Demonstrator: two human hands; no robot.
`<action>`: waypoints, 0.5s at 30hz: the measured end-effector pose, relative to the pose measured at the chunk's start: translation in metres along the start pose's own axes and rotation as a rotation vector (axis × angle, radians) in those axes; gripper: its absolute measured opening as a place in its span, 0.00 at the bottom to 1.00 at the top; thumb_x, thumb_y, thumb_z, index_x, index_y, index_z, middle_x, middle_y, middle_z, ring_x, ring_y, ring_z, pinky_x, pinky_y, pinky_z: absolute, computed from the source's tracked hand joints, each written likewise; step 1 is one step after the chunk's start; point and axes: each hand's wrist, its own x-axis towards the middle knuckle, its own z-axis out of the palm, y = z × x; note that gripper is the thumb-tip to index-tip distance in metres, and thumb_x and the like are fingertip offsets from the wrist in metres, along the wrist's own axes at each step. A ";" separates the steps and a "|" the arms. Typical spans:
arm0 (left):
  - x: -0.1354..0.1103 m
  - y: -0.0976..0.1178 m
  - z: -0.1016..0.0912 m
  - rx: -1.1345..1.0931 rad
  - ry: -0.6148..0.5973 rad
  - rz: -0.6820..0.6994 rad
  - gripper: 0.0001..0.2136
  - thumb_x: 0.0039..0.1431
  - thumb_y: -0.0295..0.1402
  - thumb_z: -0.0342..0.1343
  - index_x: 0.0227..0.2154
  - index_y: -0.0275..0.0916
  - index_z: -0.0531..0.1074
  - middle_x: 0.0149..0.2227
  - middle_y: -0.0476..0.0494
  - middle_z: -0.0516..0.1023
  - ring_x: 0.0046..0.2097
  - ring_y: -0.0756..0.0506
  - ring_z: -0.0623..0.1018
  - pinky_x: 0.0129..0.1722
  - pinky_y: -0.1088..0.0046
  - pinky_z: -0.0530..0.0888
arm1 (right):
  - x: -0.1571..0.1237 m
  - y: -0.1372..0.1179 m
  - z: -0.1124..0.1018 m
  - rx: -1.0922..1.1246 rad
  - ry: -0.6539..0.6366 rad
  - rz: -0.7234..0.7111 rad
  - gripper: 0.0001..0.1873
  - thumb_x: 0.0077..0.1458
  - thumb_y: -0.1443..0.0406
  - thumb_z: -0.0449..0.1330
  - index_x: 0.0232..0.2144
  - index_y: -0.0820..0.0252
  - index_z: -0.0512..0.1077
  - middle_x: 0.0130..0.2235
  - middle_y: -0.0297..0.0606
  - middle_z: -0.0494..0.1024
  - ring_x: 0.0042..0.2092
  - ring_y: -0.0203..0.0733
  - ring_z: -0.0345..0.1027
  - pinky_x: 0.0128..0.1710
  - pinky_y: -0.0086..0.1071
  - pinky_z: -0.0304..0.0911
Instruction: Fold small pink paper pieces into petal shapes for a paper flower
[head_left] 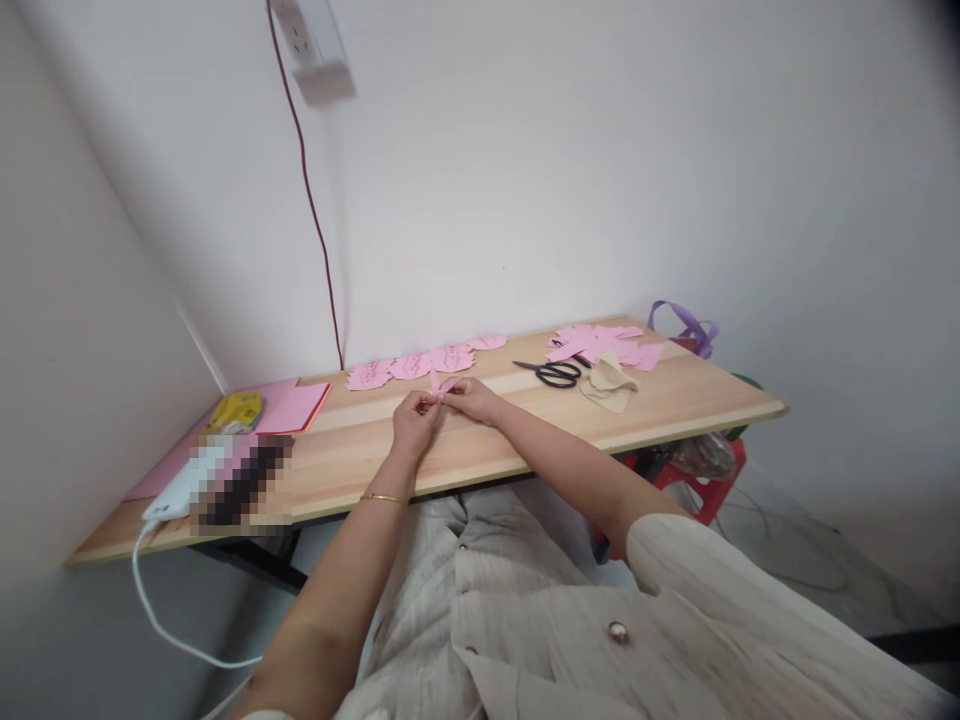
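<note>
Both my hands meet over the wooden table (360,450), near its front middle. My left hand (415,420) is closed, its thumb and fingers pinching a small piece of pink paper (435,383). From the other side my right hand (471,400) pinches the same paper, the fingertips almost touching those of the left. Just behind them lies a row of pink paper cutouts (411,366) with jagged edges and dark marks. Black-handled scissors (556,374) rest to the right of my hands.
A pile of pink paper scraps (596,342) and a crumpled beige cloth (609,383) lie at right. Left are pink sheets (294,408), a yellow packet (235,411) and a white power strip (180,488). A dark red cord (304,165) hangs down the wall.
</note>
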 end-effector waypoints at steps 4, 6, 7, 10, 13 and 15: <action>-0.002 0.005 0.001 -0.263 -0.058 -0.148 0.13 0.43 0.39 0.63 0.27 0.38 0.67 0.23 0.52 0.71 0.23 0.52 0.70 0.27 0.75 0.68 | 0.000 -0.001 -0.003 -0.089 0.040 -0.018 0.18 0.44 0.55 0.64 0.30 0.65 0.75 0.29 0.35 0.76 0.31 0.36 0.66 0.32 0.28 0.60; -0.002 0.004 0.001 -0.421 -0.097 -0.216 0.16 0.44 0.41 0.64 0.31 0.38 0.68 0.26 0.50 0.73 0.23 0.52 0.71 0.27 0.74 0.70 | 0.001 0.001 -0.005 -0.143 0.010 -0.041 0.18 0.46 0.55 0.63 0.31 0.65 0.75 0.31 0.37 0.77 0.32 0.37 0.68 0.34 0.30 0.61; -0.001 0.002 0.002 -0.466 -0.115 -0.235 0.17 0.44 0.42 0.64 0.32 0.37 0.69 0.27 0.49 0.74 0.23 0.53 0.71 0.27 0.74 0.70 | 0.001 0.002 -0.005 -0.168 -0.012 -0.060 0.18 0.46 0.55 0.62 0.31 0.65 0.76 0.31 0.37 0.78 0.33 0.38 0.68 0.35 0.30 0.61; 0.000 -0.003 0.002 -0.485 -0.141 -0.254 0.17 0.42 0.42 0.65 0.30 0.35 0.71 0.25 0.49 0.74 0.23 0.54 0.71 0.26 0.75 0.70 | 0.003 0.008 -0.005 -0.213 -0.070 -0.114 0.18 0.47 0.54 0.62 0.31 0.64 0.76 0.33 0.38 0.78 0.35 0.40 0.69 0.37 0.32 0.63; 0.002 -0.007 0.003 -0.488 -0.120 -0.258 0.16 0.40 0.41 0.66 0.27 0.35 0.71 0.23 0.50 0.73 0.23 0.53 0.72 0.26 0.75 0.70 | 0.004 0.011 -0.005 -0.194 -0.078 -0.106 0.17 0.47 0.56 0.62 0.33 0.65 0.75 0.33 0.38 0.78 0.35 0.39 0.69 0.38 0.32 0.63; 0.002 -0.009 0.004 -0.499 -0.104 -0.255 0.16 0.40 0.41 0.66 0.27 0.35 0.70 0.23 0.50 0.73 0.23 0.53 0.72 0.27 0.75 0.71 | 0.003 0.008 -0.005 -0.165 -0.065 -0.094 0.17 0.46 0.57 0.63 0.34 0.65 0.74 0.33 0.38 0.77 0.35 0.38 0.69 0.38 0.31 0.63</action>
